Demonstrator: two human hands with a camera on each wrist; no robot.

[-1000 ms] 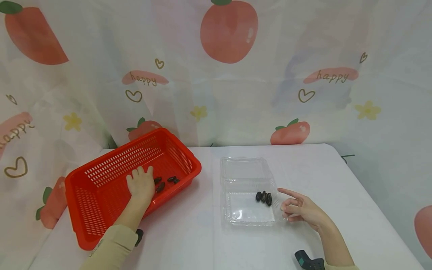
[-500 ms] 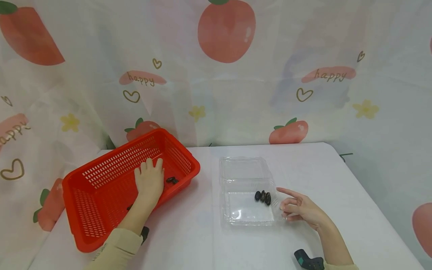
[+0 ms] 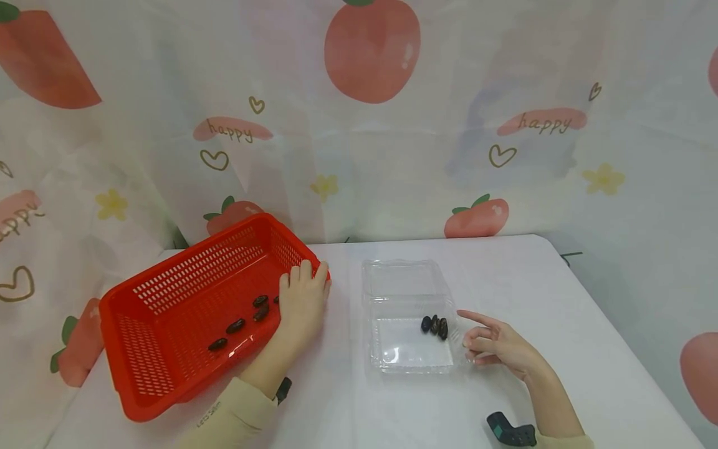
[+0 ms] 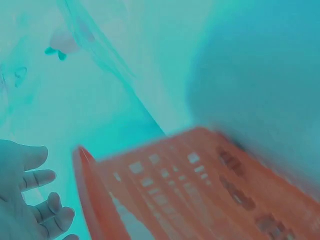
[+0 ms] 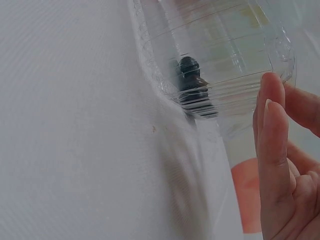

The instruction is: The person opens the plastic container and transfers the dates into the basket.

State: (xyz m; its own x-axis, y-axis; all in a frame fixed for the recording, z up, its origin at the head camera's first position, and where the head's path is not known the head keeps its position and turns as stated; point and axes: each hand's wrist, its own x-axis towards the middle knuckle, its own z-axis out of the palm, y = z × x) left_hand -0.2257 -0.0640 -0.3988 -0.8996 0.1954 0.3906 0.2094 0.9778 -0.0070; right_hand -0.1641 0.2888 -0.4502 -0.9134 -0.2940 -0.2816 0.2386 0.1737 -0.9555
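My left hand (image 3: 303,299) is over the right end of a red plastic basket (image 3: 185,262). In the left wrist view, its fingers (image 4: 50,222) are apart with nothing showing between them, beside the basket's rim. Several dark, glossy oval pieces (image 3: 235,325) lie on the basket floor, one partly covered by the hand. My right hand (image 3: 499,346) is beside a clear plastic clamshell box (image 3: 406,358), index finger extended. In the right wrist view, fairly straight fingertips (image 5: 272,85) are right at the box's edge. Three dark oval pieces (image 3: 434,326) sit side by side in the box.
The white-covered table (image 3: 359,411) carries the basket at left and the lidded box, folded wide open, at right of centre. A white curtain (image 3: 336,143) with red fruit prints hangs behind. Dark wrist devices (image 3: 510,430) are on both arms.
My left hand has moved right, from the basket's middle to its right end, uncovering several dark pieces. The right hand and the box stay put; the whole head view has shifted slightly.
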